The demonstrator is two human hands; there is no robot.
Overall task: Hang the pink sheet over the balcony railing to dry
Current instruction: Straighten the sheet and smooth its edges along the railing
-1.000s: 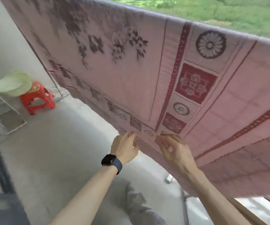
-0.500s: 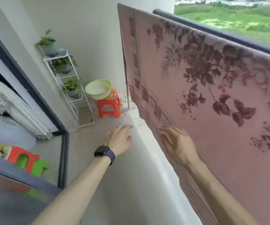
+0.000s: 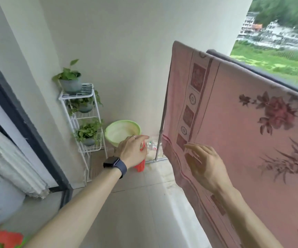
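Hanging over railing [image 3: 262,74], pink floral sheet [image 3: 234,131], tiled border, left hand [image 3: 133,151] and right hand [image 3: 205,167] loose-fingered, empty

Pink sheet [image 3: 234,140] was matt printed cloth, railing [image 3: 252,66] looked dark matt metal, plant rack [image 3: 83,93] white coated wire, basin [image 3: 121,129] glossy green plastic, floor [image 3: 135,203] smooth pale tile.

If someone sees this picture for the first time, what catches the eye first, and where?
The big pink sheet with dark flowers, draped over the dark railing, fills the right half. The open right hand is near its lower corner; the left hand is open in the middle, holding nothing. By the far wall a white plant rack stands beside a green basin.
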